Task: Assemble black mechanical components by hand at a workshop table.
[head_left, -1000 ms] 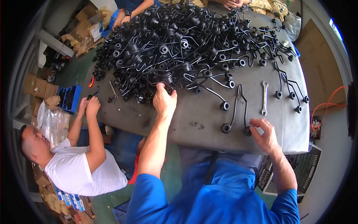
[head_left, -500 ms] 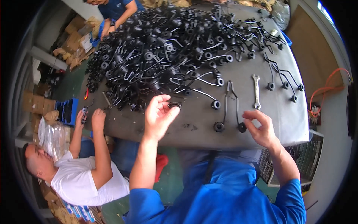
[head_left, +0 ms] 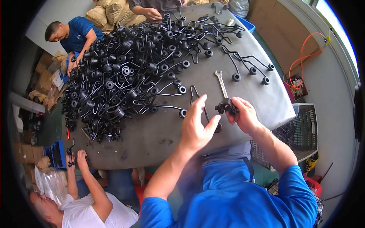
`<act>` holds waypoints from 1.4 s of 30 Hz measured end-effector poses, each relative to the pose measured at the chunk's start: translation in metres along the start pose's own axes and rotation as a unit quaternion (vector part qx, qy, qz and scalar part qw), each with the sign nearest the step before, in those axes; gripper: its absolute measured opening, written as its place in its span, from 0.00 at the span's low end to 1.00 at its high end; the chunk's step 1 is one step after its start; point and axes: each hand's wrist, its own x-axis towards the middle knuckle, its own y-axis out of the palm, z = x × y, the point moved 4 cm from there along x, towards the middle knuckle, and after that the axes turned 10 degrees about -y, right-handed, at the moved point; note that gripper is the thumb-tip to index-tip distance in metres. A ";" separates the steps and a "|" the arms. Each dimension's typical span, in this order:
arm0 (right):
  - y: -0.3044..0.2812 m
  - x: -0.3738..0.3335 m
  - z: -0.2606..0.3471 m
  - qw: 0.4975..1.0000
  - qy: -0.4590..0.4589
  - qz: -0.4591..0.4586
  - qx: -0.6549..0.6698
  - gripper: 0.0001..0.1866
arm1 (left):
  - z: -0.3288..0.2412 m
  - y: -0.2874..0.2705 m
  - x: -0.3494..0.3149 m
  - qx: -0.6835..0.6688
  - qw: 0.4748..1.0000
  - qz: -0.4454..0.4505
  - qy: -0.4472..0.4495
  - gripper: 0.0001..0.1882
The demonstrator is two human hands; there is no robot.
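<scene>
My right hand point(head_left: 245, 115) is closed around a dark black piece point(head_left: 229, 106) with small knobs sticking out; its exact kind is hard to make out. Just to the left, my left hand point(head_left: 197, 127) has its thumb and fingers apart and nothing visible between them. Partly behind it lies a bent black rod point(head_left: 193, 91) on the table, with a round black bushing point(head_left: 218, 127) at one leg's end; the other leg is hidden by the hand. Above my right hand, a silver open-ended wrench point(head_left: 221, 84) lies on the grey table point(head_left: 152, 146).
A large heap of black bent rods with bushings point(head_left: 125, 72) covers the table's left and far parts. Several more rods point(head_left: 247, 64) lie at right. A grey crate point(head_left: 306, 129) stands by the right edge. Co-workers sit at left point(head_left: 99, 205), far left point(head_left: 78, 34) and far side point(head_left: 152, 13).
The view has shifted. My right hand has left the rod's bushing and now grips a black piece. My left hand, which had a black ring at its fingers, is now open near the rod.
</scene>
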 end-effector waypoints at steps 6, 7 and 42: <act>0.014 0.016 -0.009 0.997 0.029 0.069 0.004 0.15 | 0.056 0.045 0.004 -0.342 0.902 0.158 -0.212 0.16; 0.015 0.019 -0.007 0.994 -0.015 0.056 -0.089 0.16 | 0.058 0.041 0.005 -0.315 0.915 0.130 -0.215 0.14; 0.006 0.031 -0.005 0.996 -0.003 0.090 0.012 0.07 | 0.068 0.046 0.009 -0.085 0.983 -0.056 -0.150 0.13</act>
